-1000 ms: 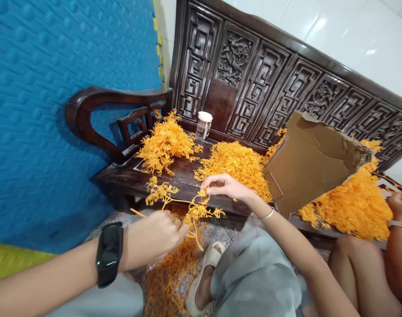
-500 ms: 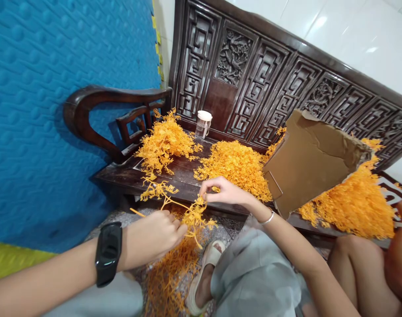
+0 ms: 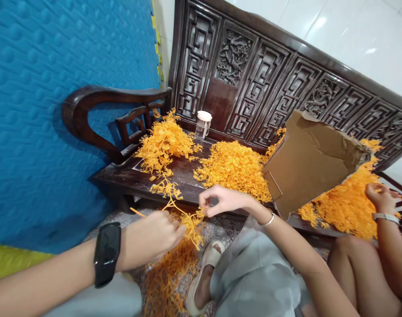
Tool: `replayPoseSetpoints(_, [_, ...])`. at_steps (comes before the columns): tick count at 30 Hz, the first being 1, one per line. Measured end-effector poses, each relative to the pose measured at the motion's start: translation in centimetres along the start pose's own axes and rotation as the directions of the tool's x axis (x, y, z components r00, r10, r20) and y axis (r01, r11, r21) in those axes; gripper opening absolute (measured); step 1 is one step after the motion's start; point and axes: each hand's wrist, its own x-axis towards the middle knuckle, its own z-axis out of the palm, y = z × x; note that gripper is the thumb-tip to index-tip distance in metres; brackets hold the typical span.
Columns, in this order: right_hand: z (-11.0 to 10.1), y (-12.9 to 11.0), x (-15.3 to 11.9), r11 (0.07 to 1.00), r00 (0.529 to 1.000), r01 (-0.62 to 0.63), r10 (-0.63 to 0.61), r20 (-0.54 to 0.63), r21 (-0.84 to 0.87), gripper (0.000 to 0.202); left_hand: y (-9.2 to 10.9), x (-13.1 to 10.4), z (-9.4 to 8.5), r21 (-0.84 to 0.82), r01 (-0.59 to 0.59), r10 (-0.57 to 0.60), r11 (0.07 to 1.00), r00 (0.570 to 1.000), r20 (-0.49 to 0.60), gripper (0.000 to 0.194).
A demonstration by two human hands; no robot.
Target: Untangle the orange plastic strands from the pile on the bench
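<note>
My left hand [image 3: 156, 235], with a black band on the wrist, is closed in a fist around the stem of an orange artificial plant sprig [image 3: 169, 190]. One bare stem end sticks out behind the fist, and forked twigs with small frilly tips spread ahead of it. My right hand [image 3: 222, 200], wearing a thin bracelet, pinches thumb and finger together at the sprig's right-hand tip. Beneath my hands, a heap of thin orange stems [image 3: 168, 281] lies on the speckled floor.
On the dark carved wooden bench [image 3: 184, 174] sit an orange pile [image 3: 168, 143], another orange pile [image 3: 237, 167], a clear bottle [image 3: 203, 125] and a cardboard piece [image 3: 316, 154]. A co-worker's hand [image 3: 382, 198] is over the right pile [image 3: 343, 207]. Blue mat [image 3: 55, 110] covers the left.
My right hand has dropped slightly, and the sprig's branches have shifted around my nearly still left fist. The co-worker's hand has moved left from the frame edge, over the right pile.
</note>
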Motion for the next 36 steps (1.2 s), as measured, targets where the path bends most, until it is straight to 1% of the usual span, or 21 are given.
replayPoseSetpoints(3, [0.2, 0.4, 0.0, 0.985, 0.994, -0.080, 0.068, -0.081, -0.153, 0.014, 0.1, 0.1, -0.4, -0.063, 0.015, -0.013, 0.998, 0.999, 0.035, 0.015])
replayPoseSetpoints(7, [0.9, 0.1, 0.1, 0.885, 0.954, -0.256, 0.167, -0.249, -0.389, 0.018, 0.2, 0.0, -0.9, -0.203, 0.108, -0.092, 0.973, 0.992, 0.085, 0.026])
replayPoseSetpoints(9, [1.3, -0.1, 0.2, 0.846, 0.934, -0.314, 0.193, -0.302, -0.431, 0.020, 0.2, 0.0, -0.9, -0.260, 0.138, -0.118, 0.956, 0.989, 0.090, 0.028])
replayPoseSetpoints(11, [1.6, 0.0, 0.4, 0.856, 0.935, -0.310, 0.194, -0.298, -0.414, 0.021, 0.2, 0.0, -0.9, -0.310, 0.144, -0.126, 0.940, 0.989, 0.079, 0.029])
replayPoseSetpoints(13, [1.7, 0.6, 0.5, 0.912, 0.956, -0.247, 0.173, -0.237, -0.327, 0.020, 0.1, 0.0, -0.9, -0.342, 0.145, -0.126, 0.928, 0.989, 0.079, 0.030])
replayPoseSetpoints(14, [1.7, 1.0, 0.6, 0.945, 0.969, -0.203, 0.156, -0.192, -0.256, 0.020, 0.0, 0.1, -0.9, -0.348, 0.147, -0.125, 0.926, 0.988, 0.086, 0.030])
replayPoseSetpoints(16, [1.6, 1.8, 0.8, 0.990, 0.988, -0.125, 0.119, -0.096, -0.066, 0.017, -0.2, 0.1, -0.9, -0.340, 0.155, -0.126, 0.928, 0.986, 0.107, 0.031])
replayPoseSetpoints(17, [1.6, 2.2, 1.0, 0.993, 0.993, -0.106, 0.108, -0.051, 0.043, 0.015, -0.3, 0.1, -0.9, -0.332, 0.154, -0.123, 0.931, 0.986, 0.113, 0.031])
replayPoseSetpoints(19, [1.5, 2.9, 1.2, 0.964, 0.995, -0.105, 0.102, 0.024, 0.245, 0.010, -0.5, 0.0, -0.8, -0.313, 0.154, -0.125, 0.937, 0.986, 0.110, 0.031])
replayPoseSetpoints(21, [1.3, 3.4, 1.4, 0.919, 0.993, -0.117, 0.094, 0.078, 0.376, 0.009, -0.7, -0.1, -0.7, -0.300, 0.156, -0.131, 0.941, 0.986, 0.102, 0.031])
replayPoseSetpoints(23, [0.9, 3.7, 1.5, 0.898, 0.993, -0.106, 0.072, 0.095, 0.427, 0.013, -0.8, -0.3, -0.5, -0.297, 0.162, -0.138, 0.941, 0.985, 0.099, 0.031])
replayPoseSetpoints(25, [0.4, 4.1, 1.4, 0.902, 0.995, -0.084, 0.053, 0.084, 0.424, 0.015, -0.9, -0.4, -0.3, -0.302, 0.163, -0.140, 0.939, 0.985, 0.097, 0.032])
replayPoseSetpoints(28, [-0.3, 4.7, 1.2, 0.932, 0.998, -0.056, 0.046, 0.035, 0.358, 0.016, -1.0, -0.4, -0.1, -0.305, 0.166, -0.144, 0.938, 0.985, 0.094, 0.034])
replayPoseSetpoints(30, [-0.5, 5.0, 1.1, 0.962, 0.998, -0.057, 0.055, 0.014, 0.268, 0.014, -0.9, -0.4, -0.1, -0.311, 0.171, -0.147, 0.935, 0.984, 0.098, 0.034])
replayPoseSetpoints(33, [-0.2, 4.8, 1.0, 0.997, 0.997, -0.069, 0.070, -0.027, 0.046, 0.007, -0.8, -0.2, -0.1, -0.339, 0.171, -0.147, 0.925, 0.984, 0.096, 0.036])
replayPoseSetpoints(34, [0.1, 4.6, 1.1, 0.996, 0.995, -0.076, 0.072, -0.069, -0.049, 0.008, -0.8, -0.2, -0.1, -0.350, 0.168, -0.147, 0.921, 0.985, 0.088, 0.036])
replayPoseSetpoints(36, [0.6, 4.0, 1.3, 0.962, 0.978, -0.123, 0.075, -0.197, -0.244, 0.014, -0.7, -0.3, 0.0, -0.379, 0.170, -0.161, 0.910, 0.985, 0.056, 0.036])
